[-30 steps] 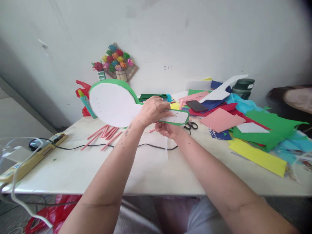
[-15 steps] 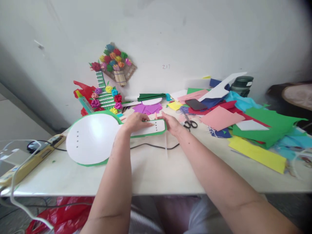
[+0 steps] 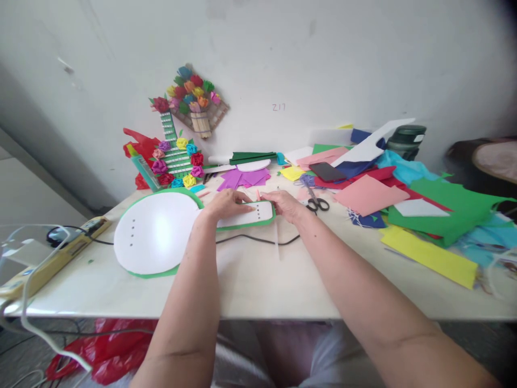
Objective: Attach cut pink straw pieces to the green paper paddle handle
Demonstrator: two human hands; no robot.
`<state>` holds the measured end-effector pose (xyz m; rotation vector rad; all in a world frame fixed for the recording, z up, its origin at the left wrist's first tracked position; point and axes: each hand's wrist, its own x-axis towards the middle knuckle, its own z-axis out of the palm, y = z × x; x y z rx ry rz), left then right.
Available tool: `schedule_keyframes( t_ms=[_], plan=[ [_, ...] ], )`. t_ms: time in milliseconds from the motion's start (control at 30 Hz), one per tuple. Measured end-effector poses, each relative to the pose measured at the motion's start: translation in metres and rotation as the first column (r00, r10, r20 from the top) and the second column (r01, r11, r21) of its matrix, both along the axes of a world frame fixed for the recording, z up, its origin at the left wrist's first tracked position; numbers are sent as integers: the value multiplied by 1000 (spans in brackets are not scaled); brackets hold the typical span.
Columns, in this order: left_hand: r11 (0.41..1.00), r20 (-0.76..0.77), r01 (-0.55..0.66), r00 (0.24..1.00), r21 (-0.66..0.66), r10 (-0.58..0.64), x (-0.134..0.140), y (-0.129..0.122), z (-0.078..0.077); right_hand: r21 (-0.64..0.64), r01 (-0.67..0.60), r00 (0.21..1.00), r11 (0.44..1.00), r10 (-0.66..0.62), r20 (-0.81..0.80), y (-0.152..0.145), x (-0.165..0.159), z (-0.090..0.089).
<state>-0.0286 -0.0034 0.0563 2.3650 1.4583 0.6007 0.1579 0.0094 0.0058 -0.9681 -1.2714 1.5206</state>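
Note:
A guitar-shaped cutout (image 3: 155,231), white on a green backing, lies on the table with its round body to the left and its neck to the right. Small dark dots mark the body and the neck's end. My left hand (image 3: 228,205) is closed on the neck, its thumb on the white face and its other fingers at the far edge. At the right tip of the neck, my right hand (image 3: 285,206) pinches the end, with its fingertips partly hidden behind it. A small pinkish-orange piece (image 3: 258,195) shows between the hands; I cannot tell what it is.
Black-handled scissors (image 3: 317,203), a phone (image 3: 327,172) and coloured sheets (image 3: 371,196) lie to the right. A flower-trimmed green guitar model (image 3: 177,159) leans at the back left. A dark cable (image 3: 258,240) crosses the table from a power strip (image 3: 60,258).
The view has shifted slightly. Both hands stay on the neck of the cutout, and the right fingers have shifted a little at its tip.

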Motion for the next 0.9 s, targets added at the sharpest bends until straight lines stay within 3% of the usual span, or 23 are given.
schedule_keyframes(
  t_ms=[267,400,900],
  plan=[
    [999,-100,33,994,-37,-37,-1,-1,3,-1,-4,1000,1000,4,9,-3,-2,1],
    [992,-76,96,992,-86,-103,0,0,1,-11,-29,1000,1000,29,4,-1,-4,-2],
    [985,-30,131,990,-111,-135,-4,8,-6,-60,-137,989,989,140,48,-5,5,7]
  ],
)
